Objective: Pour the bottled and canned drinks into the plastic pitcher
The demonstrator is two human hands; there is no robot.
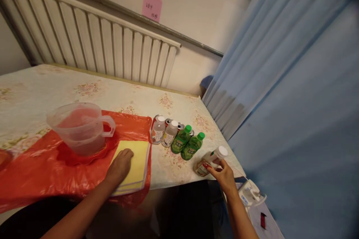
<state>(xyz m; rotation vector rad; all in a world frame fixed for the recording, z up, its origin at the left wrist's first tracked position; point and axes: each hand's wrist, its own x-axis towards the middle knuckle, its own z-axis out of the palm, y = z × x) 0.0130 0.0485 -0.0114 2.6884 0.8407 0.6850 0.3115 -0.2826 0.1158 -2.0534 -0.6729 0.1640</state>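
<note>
Saw glossy, crinkled plastic film in the wide red sheet (30, 171) and smooth, cloudy plastic in the translucent handled jug (82, 130). Noticed matt, cloth-like softness in the flat yellow stack (138, 164), clear, shiny plastic in the large white-capped bottle (207, 160) and glossy plastic in the two green-capped green bottles (180, 142). Found matt, draped cloth in the long blue curtain (280, 119).

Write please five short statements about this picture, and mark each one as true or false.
1. The left hand lies on a flat yellow stack with pale edges. True.
2. Two green bottles with green caps stand side by side. True.
3. The right hand holds one of these green bottles. False: it holds a clear jar with a white lid.
4. The translucent plastic pitcher has a handle. True.
5. The pink paper hangs on the blue curtain. False: it is on the pale wall.
</note>
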